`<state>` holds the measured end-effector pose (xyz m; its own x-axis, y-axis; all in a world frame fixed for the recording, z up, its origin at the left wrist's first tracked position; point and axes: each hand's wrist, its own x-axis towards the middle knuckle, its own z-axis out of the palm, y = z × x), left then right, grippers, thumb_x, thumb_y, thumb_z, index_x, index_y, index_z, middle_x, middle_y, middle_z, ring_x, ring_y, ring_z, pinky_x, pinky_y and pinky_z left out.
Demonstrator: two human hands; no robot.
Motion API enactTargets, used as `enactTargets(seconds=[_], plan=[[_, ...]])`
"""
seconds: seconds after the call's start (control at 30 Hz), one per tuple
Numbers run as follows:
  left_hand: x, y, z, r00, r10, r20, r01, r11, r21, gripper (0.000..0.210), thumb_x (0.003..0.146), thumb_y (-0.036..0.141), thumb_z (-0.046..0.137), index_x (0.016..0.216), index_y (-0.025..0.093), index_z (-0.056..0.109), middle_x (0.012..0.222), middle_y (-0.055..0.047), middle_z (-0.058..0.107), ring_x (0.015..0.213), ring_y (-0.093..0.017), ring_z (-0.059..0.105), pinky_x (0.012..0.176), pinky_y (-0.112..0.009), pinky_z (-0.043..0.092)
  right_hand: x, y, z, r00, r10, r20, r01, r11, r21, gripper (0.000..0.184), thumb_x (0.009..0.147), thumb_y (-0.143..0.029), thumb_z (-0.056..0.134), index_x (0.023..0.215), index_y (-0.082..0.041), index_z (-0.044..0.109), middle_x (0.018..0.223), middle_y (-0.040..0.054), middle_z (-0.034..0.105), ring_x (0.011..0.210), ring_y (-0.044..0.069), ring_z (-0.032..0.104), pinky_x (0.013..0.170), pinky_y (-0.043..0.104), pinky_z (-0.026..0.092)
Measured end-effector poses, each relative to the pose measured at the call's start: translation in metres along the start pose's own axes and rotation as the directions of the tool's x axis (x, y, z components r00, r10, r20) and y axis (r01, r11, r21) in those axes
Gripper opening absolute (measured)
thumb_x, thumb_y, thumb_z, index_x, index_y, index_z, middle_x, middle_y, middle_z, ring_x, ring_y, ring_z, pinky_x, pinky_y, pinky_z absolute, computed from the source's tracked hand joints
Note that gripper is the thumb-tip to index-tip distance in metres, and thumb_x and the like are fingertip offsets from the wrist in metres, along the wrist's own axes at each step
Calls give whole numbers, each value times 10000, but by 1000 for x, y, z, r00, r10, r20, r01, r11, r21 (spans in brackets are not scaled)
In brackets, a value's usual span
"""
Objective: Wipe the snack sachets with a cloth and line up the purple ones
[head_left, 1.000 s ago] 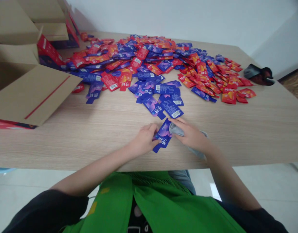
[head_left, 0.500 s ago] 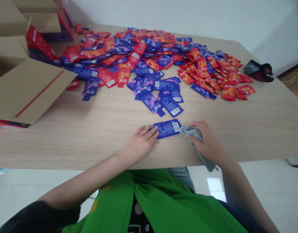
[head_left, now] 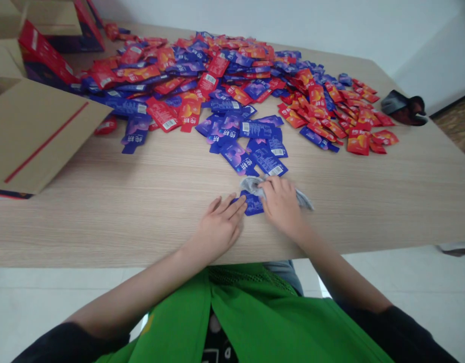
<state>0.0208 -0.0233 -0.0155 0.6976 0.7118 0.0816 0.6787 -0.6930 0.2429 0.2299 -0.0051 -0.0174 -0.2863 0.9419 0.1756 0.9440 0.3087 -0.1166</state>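
Note:
A blue packet (head_left: 254, 204) lies flat on the table near its front edge. My left hand (head_left: 222, 222) rests on the packet's left end, fingers stretched out flat against it. In my right hand (head_left: 283, 204) is a grey cloth (head_left: 250, 185), bunched under the fingers and laid over the packet's upper and right part. Part of the cloth trails out to the right of that hand. Just beyond it lie several loose blue packets, the nearest being one with pale print (head_left: 238, 157).
A big heap of red and blue packets (head_left: 210, 80) spreads across the back of the table (head_left: 104, 222). A pile of mostly red packets (head_left: 359, 138) is at the right, beside a dark cap-like object (head_left: 404, 108). Open cardboard boxes (head_left: 43, 131) stand at the left.
My right hand has moved left with the grey cloth, from beside the packet's right end onto the packet. My left hand stays on its left end. The view has shifted slightly.

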Motion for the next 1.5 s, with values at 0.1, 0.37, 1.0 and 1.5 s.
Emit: enactTargets(seconds=[0.1, 0.37, 1.0, 1.5], plan=[[-1, -1, -1, 1000, 1, 11, -1, 1000, -6, 507, 894, 177, 447, 1398, 162, 506, 1518, -68, 420, 1418, -271, 352, 1129, -502, 323, -10, 33, -4, 992, 127, -14, -127, 992, 2, 257, 900, -195, 448, 1121, -153, 572, 1145, 160, 543, 1019, 308, 488, 852, 428, 402], [-1, 0, -3, 1000, 5, 4, -5, 1000, -10, 490, 937, 264, 411, 1403, 144, 500, 1524, -75, 409, 1420, -279, 344, 1142, -516, 297, -2, 29, -29, 984, 126, -124, -83, 950, 300, 286, 885, -130, 424, 1147, -186, 526, 1083, 117, 574, 997, 258, 547, 862, 387, 442], [3, 4, -6, 999, -16, 31, 15, 999, 32, 481, 902, 165, 416, 1367, 130, 533, 1489, -100, 457, 1395, -301, 384, 1107, -531, 340, -21, 14, -25, 985, 69, -156, -31, 972, 233, 300, 833, -87, 447, 1013, -224, 644, 1045, 94, 521, 987, 261, 504, 859, 398, 420], [13, 4, -18, 998, -20, 52, 19, 1000, 23, 428, 890, 212, 469, 1290, 131, 602, 1434, -97, 527, 1327, -294, 470, 1050, -467, 421, -33, 72, -32, 977, 209, -42, -201, 968, 150, 254, 786, -99, 477, 924, -218, 654, 965, 79, 600, 924, 261, 551, 831, 416, 436]])
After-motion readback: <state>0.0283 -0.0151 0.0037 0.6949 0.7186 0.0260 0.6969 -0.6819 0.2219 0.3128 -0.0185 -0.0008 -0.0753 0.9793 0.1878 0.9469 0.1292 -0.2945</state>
